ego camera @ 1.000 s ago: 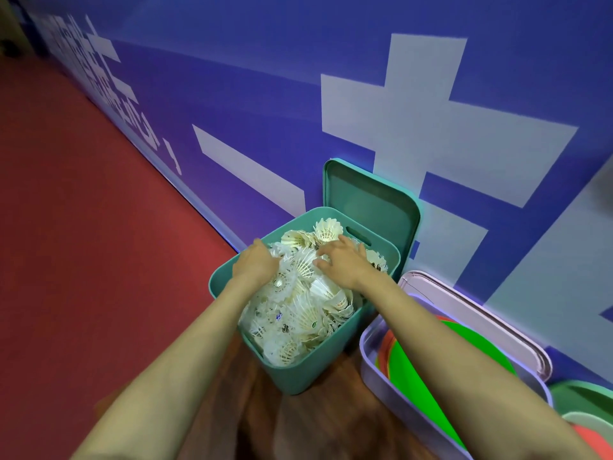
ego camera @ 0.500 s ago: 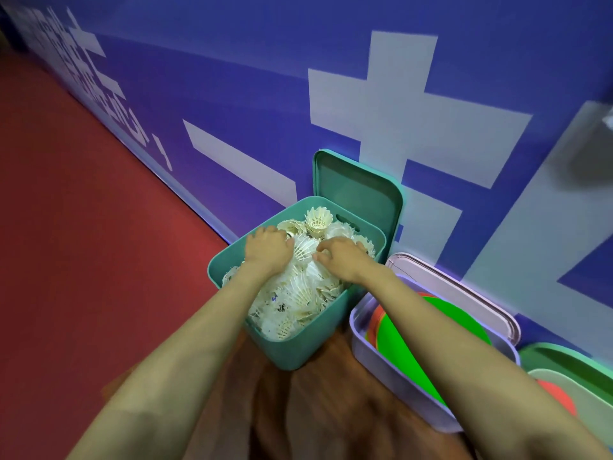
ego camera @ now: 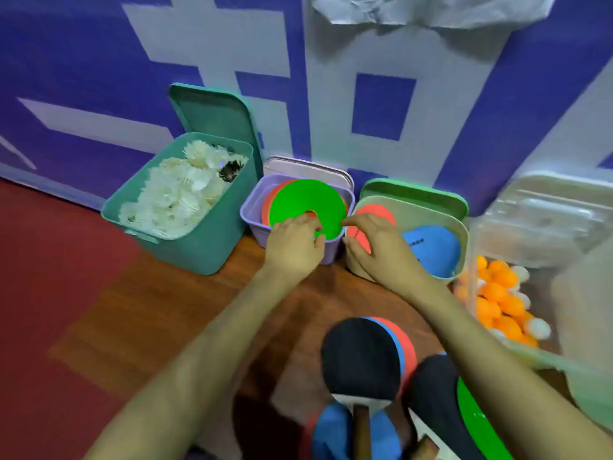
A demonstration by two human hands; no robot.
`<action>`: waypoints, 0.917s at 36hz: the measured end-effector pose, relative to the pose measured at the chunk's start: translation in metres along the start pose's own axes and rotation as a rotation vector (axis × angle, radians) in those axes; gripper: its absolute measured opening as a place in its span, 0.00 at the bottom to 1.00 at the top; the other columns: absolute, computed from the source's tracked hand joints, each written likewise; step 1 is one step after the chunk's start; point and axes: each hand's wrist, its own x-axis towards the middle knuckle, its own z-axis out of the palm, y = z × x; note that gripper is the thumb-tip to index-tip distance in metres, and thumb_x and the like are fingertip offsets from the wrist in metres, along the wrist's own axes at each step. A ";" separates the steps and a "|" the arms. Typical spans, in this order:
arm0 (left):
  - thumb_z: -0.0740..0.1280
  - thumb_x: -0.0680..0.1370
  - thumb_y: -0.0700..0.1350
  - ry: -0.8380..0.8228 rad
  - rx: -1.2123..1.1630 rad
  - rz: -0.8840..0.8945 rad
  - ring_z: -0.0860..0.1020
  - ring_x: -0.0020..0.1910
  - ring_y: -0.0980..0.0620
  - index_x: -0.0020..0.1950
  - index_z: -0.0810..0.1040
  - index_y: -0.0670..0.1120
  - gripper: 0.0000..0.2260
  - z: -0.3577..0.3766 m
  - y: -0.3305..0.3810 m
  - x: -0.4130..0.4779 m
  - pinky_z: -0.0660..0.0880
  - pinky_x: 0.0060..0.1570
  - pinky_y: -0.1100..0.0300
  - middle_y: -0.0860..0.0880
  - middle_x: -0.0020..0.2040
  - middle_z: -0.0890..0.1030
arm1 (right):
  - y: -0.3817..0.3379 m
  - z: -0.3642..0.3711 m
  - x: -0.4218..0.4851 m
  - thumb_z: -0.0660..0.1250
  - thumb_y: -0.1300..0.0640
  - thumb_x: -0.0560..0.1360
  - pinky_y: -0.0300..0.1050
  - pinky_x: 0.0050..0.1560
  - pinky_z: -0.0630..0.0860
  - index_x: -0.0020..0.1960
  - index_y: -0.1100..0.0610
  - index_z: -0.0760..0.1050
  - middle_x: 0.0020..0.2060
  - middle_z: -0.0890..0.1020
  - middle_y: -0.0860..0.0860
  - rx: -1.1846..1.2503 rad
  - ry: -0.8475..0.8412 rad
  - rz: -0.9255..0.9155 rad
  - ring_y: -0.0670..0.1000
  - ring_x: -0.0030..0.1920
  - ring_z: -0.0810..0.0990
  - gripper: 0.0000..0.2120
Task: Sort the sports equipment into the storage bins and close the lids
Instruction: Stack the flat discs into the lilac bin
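Left hand (ego camera: pixel 293 247) gripped the green disc (ego camera: pixel 298 200) at the purple bin (ego camera: pixel 252 216), near rim; right hand (ego camera: pixel 376 249), loosely spread, hung over the beige bin (ego camera: pixel 463 240), left rim.

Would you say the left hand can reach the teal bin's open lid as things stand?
Probably yes: the left hand holds the green disc in the purple bin next door, and nothing stands between it and the lid, upright against the wall.

Far side: blue wall (ego camera: pixel 83 61) bearing large pale grey block characters, crumpled pale sheet (ego camera: pixel 414 8) at upper edge. Left: dark red floor (ego camera: pixel 49 293). Near centre: brown wood-grain surface (ego camera: pixel 166 310) adjoining the red floor. Even, diffuse lighting.
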 end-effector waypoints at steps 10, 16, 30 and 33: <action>0.61 0.78 0.47 -0.404 -0.086 0.118 0.74 0.60 0.45 0.57 0.78 0.50 0.11 0.106 0.141 -0.113 0.70 0.56 0.53 0.48 0.58 0.77 | 0.081 -0.060 -0.247 0.67 0.62 0.75 0.48 0.54 0.70 0.54 0.60 0.77 0.51 0.81 0.57 -0.032 0.038 0.472 0.59 0.54 0.77 0.08; 0.63 0.78 0.47 -0.573 -0.107 0.162 0.72 0.62 0.46 0.62 0.75 0.48 0.13 0.155 0.192 -0.144 0.70 0.59 0.54 0.48 0.63 0.75 | 0.115 -0.061 -0.321 0.68 0.60 0.73 0.52 0.58 0.71 0.57 0.59 0.76 0.53 0.78 0.59 -0.116 -0.026 0.691 0.61 0.55 0.75 0.13; 0.71 0.73 0.37 -0.692 -0.805 -0.636 0.67 0.66 0.42 0.74 0.49 0.40 0.38 0.209 0.246 -0.161 0.77 0.52 0.49 0.42 0.73 0.54 | 0.140 -0.046 -0.370 0.67 0.53 0.76 0.51 0.70 0.60 0.73 0.60 0.58 0.69 0.64 0.59 -0.023 -0.189 0.919 0.60 0.70 0.63 0.31; 0.71 0.73 0.41 -0.562 -0.454 -0.321 0.63 0.66 0.41 0.70 0.58 0.40 0.31 0.211 0.248 -0.167 0.68 0.63 0.51 0.41 0.68 0.58 | 0.137 -0.052 -0.376 0.68 0.55 0.75 0.49 0.70 0.61 0.72 0.61 0.61 0.69 0.66 0.58 0.034 -0.082 0.886 0.58 0.70 0.64 0.29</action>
